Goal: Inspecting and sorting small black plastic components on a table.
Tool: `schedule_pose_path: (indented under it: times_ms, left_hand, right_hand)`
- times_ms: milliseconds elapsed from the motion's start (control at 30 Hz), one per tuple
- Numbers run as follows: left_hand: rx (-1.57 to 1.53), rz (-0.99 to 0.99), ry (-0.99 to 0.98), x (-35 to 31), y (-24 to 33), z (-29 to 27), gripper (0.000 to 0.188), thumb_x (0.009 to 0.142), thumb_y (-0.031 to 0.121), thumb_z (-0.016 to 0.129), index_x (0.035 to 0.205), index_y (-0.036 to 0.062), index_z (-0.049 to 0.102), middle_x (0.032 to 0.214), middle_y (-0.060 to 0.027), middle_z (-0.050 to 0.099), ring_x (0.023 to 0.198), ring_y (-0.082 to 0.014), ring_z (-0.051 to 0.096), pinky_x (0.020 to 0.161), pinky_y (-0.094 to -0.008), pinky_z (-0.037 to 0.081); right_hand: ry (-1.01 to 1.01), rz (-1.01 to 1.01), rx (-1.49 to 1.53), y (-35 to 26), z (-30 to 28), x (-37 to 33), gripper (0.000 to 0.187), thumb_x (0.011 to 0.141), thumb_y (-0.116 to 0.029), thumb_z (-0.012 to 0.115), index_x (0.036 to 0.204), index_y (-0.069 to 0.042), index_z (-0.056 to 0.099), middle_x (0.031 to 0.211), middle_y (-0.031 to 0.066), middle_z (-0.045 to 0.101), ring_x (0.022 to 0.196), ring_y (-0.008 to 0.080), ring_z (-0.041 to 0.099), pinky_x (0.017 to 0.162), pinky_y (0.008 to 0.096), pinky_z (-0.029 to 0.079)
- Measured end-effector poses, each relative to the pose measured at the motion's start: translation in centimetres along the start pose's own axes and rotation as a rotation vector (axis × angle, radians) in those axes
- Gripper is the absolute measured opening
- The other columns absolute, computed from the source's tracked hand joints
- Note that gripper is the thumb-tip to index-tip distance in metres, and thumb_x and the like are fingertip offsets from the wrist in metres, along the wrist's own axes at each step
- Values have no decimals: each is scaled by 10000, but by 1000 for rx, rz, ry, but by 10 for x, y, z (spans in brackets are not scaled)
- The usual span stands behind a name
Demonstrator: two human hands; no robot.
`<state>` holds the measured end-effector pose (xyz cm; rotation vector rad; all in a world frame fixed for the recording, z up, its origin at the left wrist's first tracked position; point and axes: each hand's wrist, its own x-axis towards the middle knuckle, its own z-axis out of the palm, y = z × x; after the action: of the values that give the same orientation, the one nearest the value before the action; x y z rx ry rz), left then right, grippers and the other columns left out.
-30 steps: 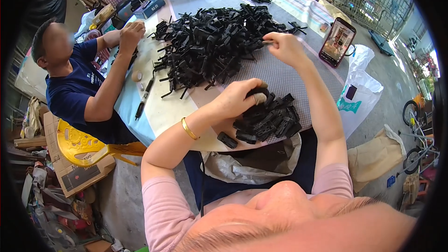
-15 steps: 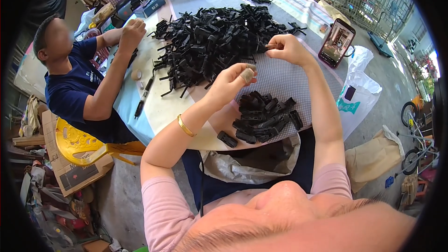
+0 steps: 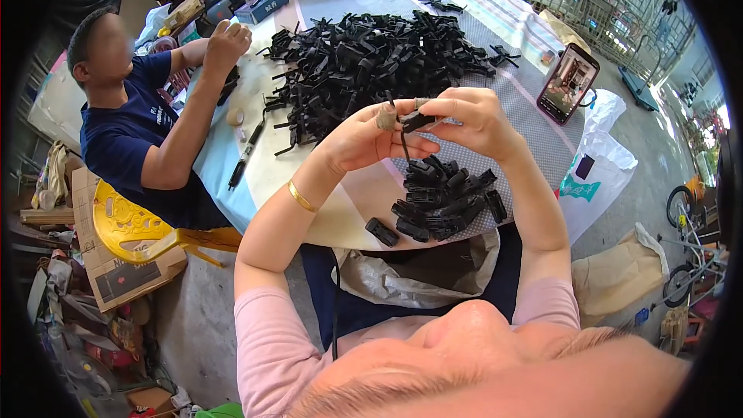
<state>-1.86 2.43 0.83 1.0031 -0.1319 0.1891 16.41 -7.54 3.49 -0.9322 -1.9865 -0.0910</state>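
Both hands meet above the near half of the table, around a small black plastic part (image 3: 418, 120) with a thin black strip on it. My left hand (image 3: 368, 135), tape wrapped on a finger and a gold bangle at the wrist, grips the part's strip side. From the other side the bent fingers of my right hand (image 3: 476, 120) pinch the part. Just below them lies a small pile of black blocky pieces (image 3: 445, 197), one piece (image 3: 381, 232) apart at its left. Beyond my hands spreads a large heap of black strapped parts (image 3: 371, 62).
A propped phone (image 3: 569, 81) stands at the table's right, beside a white plastic bag (image 3: 600, 155). At left sit a marker (image 3: 248, 155) and a tape roll (image 3: 235, 115). A co-worker (image 3: 131, 124) sits left with raised hands. An open sack (image 3: 360, 282) lies across my lap.
My right hand has come left and nearer from the heap's edge to meet my left hand. The black part now shows between them. The view has shifted slightly.
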Motion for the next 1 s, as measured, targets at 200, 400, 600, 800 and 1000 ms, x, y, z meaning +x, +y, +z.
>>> schedule_pose_path:
  times_ms: [200,400,600,800,1000]
  left_hand:
    - [42,81,218,0,-1,5,430,831,94,560,1222,22,394,1071,-140,561,921,-257,594,859,-366,463]
    - [509,300,475,6,-7,10,261,831,-13,509,1072,-4,410,1031,-133,561,872,-201,590,802,-289,463]
    - [891,362,606,7,-18,15,202,832,-61,485,1024,-23,438,956,-100,564,811,-134,584,729,-237,482]
    - [883,395,642,5,-21,13,171,814,-56,530,973,-24,475,904,-78,585,775,-114,582,700,-221,485]
    - [1328,559,692,4,-22,19,164,805,-63,541,953,-23,481,928,-88,599,775,-117,581,716,-227,476]
  right_hand:
    - [-1,168,35,-1,4,4,275,666,-69,685,930,-70,610,670,38,555,554,120,544,467,240,415]
    - [5,554,303,11,11,-4,144,819,-119,568,887,6,591,616,-8,510,565,48,440,499,195,366]
    - [-29,651,489,2,25,-2,158,865,-122,518,841,17,591,632,17,554,573,62,504,514,199,412]
    - [-49,750,536,-7,21,4,157,858,-116,525,816,15,599,604,5,542,548,50,486,491,184,386]
    - [-76,778,625,-4,23,1,174,879,-162,507,834,-17,592,575,-19,512,465,20,410,397,160,290]
